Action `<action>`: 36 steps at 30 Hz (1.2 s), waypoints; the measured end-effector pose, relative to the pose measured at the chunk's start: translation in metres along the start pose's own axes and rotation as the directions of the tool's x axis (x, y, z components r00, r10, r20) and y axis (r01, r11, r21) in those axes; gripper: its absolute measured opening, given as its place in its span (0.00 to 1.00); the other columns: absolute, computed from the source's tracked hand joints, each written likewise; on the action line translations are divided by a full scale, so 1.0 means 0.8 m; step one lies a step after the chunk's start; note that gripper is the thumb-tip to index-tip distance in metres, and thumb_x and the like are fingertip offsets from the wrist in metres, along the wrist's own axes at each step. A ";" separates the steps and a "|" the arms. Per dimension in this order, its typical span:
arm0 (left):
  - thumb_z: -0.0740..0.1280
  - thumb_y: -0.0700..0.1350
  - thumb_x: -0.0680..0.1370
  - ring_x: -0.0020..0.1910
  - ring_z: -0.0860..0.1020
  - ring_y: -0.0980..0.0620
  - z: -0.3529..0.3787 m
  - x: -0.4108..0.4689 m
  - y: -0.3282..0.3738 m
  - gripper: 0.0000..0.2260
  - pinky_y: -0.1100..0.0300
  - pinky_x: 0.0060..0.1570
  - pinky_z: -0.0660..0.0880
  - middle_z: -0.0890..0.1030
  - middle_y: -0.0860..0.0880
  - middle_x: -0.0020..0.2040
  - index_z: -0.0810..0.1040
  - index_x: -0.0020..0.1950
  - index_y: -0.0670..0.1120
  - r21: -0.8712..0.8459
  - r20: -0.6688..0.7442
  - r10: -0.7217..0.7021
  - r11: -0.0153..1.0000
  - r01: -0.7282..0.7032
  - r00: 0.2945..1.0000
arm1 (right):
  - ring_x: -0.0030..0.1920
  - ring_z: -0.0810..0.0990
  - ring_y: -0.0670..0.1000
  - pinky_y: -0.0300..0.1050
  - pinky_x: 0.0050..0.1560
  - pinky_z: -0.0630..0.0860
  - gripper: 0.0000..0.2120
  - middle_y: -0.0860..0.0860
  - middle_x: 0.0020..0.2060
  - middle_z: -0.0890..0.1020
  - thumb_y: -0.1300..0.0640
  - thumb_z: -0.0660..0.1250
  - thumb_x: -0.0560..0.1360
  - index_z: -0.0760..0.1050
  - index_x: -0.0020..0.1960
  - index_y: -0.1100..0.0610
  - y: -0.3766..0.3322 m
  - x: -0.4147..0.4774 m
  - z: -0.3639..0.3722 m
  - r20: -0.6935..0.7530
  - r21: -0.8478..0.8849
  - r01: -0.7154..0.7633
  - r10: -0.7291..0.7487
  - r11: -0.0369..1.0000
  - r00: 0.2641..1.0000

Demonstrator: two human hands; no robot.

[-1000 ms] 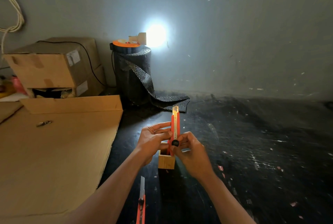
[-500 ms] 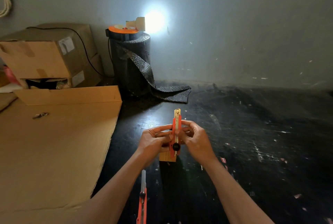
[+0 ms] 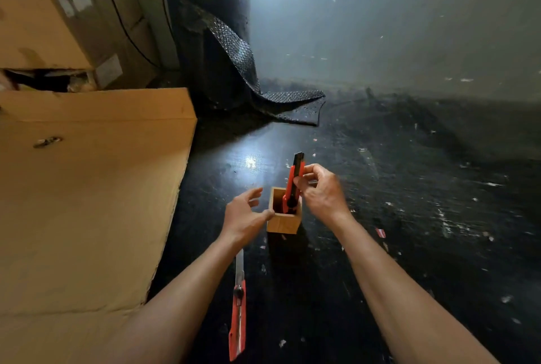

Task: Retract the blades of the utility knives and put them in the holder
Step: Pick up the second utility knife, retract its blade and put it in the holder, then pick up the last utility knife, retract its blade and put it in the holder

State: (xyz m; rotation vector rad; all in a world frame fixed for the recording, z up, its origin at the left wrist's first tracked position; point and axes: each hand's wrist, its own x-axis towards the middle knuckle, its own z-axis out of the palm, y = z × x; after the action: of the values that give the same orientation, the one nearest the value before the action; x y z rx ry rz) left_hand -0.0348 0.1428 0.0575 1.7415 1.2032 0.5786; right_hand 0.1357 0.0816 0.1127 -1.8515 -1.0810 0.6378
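Note:
A small square wooden holder [image 3: 283,222] stands on the dark floor between my hands. An orange utility knife [image 3: 293,182] stands nearly upright with its lower end inside the holder and no blade showing at its top. My right hand [image 3: 322,191] pinches the knife's upper part. My left hand [image 3: 244,214] is open, its thumb touching the holder's left rim. A second orange utility knife [image 3: 238,309] lies on the floor below the holder, between my forearms, with its blade extended toward the holder.
A flat cardboard sheet [image 3: 87,202] covers the floor on the left, with cardboard boxes [image 3: 52,27] behind it. A black roll of bubbled material [image 3: 213,42] stands at the back by the wall. Small scraps litter the dark floor [image 3: 424,217] on the right.
The knife was held up in both hands above the holder; now its lower end is inside the holder. My left hand has let go of it and moved to the holder's rim.

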 end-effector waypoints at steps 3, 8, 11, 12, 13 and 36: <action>0.80 0.49 0.72 0.70 0.77 0.47 0.013 0.009 -0.013 0.36 0.46 0.69 0.76 0.77 0.45 0.73 0.72 0.77 0.44 0.043 0.054 -0.030 0.999 0.028 0.998 | 0.44 0.81 0.45 0.30 0.31 0.74 0.07 0.52 0.51 0.83 0.58 0.68 0.80 0.79 0.58 0.59 0.012 0.014 0.021 -0.002 -0.075 -0.017 0.017 0.997 1.000; 0.76 0.43 0.75 0.64 0.79 0.51 0.031 0.019 -0.024 0.28 0.54 0.65 0.77 0.82 0.46 0.67 0.75 0.75 0.45 -0.006 0.070 -0.046 0.999 0.046 0.996 | 0.48 0.82 0.49 0.32 0.37 0.71 0.06 0.52 0.51 0.85 0.56 0.68 0.80 0.80 0.56 0.56 0.035 0.028 0.048 0.041 -0.177 -0.076 0.084 0.981 0.996; 0.75 0.41 0.76 0.59 0.79 0.57 0.036 0.020 -0.028 0.23 0.58 0.63 0.78 0.84 0.49 0.64 0.78 0.71 0.47 -0.051 0.050 -0.026 0.998 0.028 0.998 | 0.50 0.84 0.52 0.44 0.45 0.79 0.06 0.52 0.51 0.87 0.55 0.68 0.80 0.81 0.55 0.54 0.043 0.032 0.059 0.042 -0.225 -0.083 0.095 0.971 0.995; 0.75 0.41 0.76 0.59 0.79 0.58 0.037 0.020 -0.029 0.23 0.59 0.62 0.78 0.84 0.50 0.64 0.79 0.71 0.48 -0.061 0.045 -0.018 0.998 0.020 0.999 | 0.50 0.84 0.53 0.47 0.47 0.81 0.06 0.52 0.50 0.87 0.55 0.68 0.80 0.81 0.54 0.54 0.044 0.033 0.062 0.034 -0.235 -0.085 0.096 0.968 0.995; 0.75 0.41 0.76 0.59 0.80 0.57 0.037 0.021 -0.031 0.23 0.60 0.60 0.78 0.84 0.50 0.63 0.79 0.71 0.49 -0.068 0.044 -0.012 0.998 0.015 0.999 | 0.50 0.85 0.53 0.50 0.49 0.82 0.06 0.53 0.50 0.87 0.55 0.68 0.80 0.81 0.54 0.54 0.045 0.034 0.064 0.024 -0.248 -0.084 0.093 0.965 0.995; 0.75 0.46 0.77 0.61 0.82 0.54 0.000 -0.088 -0.082 0.20 0.61 0.60 0.77 0.84 0.50 0.63 0.80 0.69 0.47 0.096 -0.045 -0.086 0.991 0.090 0.995 | 0.51 0.85 0.52 0.52 0.53 0.83 0.10 0.51 0.52 0.86 0.55 0.68 0.79 0.80 0.59 0.53 0.047 -0.094 0.079 0.077 -0.327 -0.017 0.045 0.945 0.996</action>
State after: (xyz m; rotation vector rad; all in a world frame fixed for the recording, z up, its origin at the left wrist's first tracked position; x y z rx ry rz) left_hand -0.0949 0.0864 0.0077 1.7558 1.3497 0.5129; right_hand 0.0665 0.0343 0.0496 -2.1443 -1.2762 0.5844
